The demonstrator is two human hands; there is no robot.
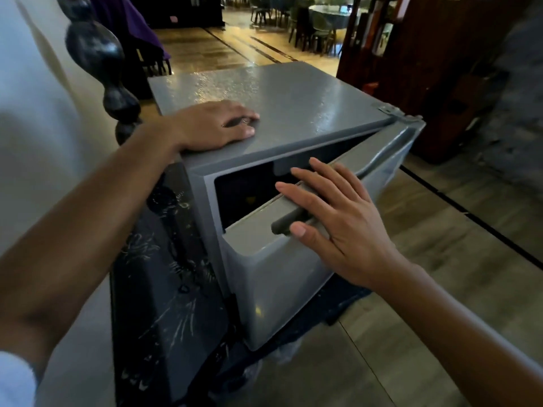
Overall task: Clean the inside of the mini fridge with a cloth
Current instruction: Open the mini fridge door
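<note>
A grey mini fridge [293,92] stands in front of me on a dark painted stand. Its door [273,277] is ajar, hinged at the right, and a dark gap shows the inside [244,189]. My left hand [214,124] lies flat on the fridge's top near the left edge, holding nothing. My right hand [332,218] rests with fingers spread against the door's grey handle [291,218], thumb below it, not curled around it. No cloth is in view.
A dark turned wooden post [97,57] rises at the left beside a white wall. A dark wooden shelf unit [411,69] stands at the right. Tiled floor [440,289] lies to the right and below. Tables and chairs stand far behind.
</note>
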